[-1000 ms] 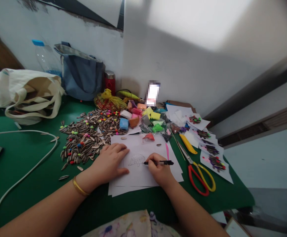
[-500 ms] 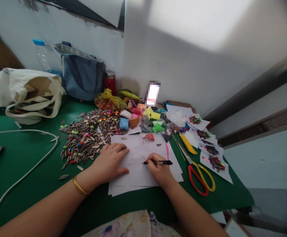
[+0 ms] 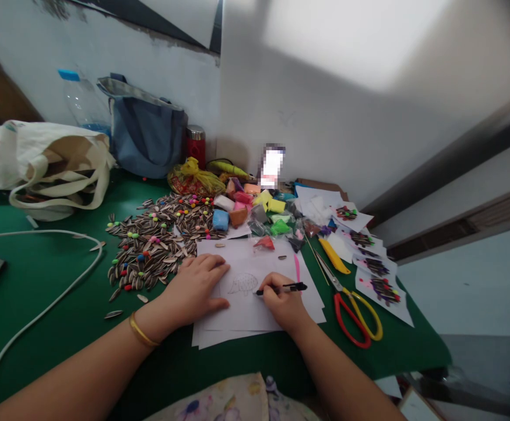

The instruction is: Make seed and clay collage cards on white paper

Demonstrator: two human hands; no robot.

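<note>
My right hand [image 3: 282,302] pinches a black pen [image 3: 290,287], its tip at the right edge of a small drawing [image 3: 243,284]. The drawing looks like a hedgehog with a dotted, rounded back. It is on the top sheet of a stack of white paper [image 3: 241,318]. Flat on the left part of that paper lies my left hand [image 3: 200,287], thumb apart from the fingers, holding nothing. A large heap of striped sunflower seeds [image 3: 149,257] mixed with small coloured balls lies just left of the paper. Two loose seeds and a pink strip [image 3: 297,269] rest on the sheet.
Scissors [image 3: 346,304] and a yellow utility knife [image 3: 334,255] lie right of the paper. Beyond are seed-decorated papers [image 3: 384,289]. Clay packets [image 3: 238,217], a phone [image 3: 272,166], a red flask [image 3: 195,149], and bags [image 3: 147,137] stand behind. A white cable [image 3: 40,313] curves at left.
The pen's tip has shifted very slightly right and down, and the pen has tilted a little in my right hand. My left hand has not moved.
</note>
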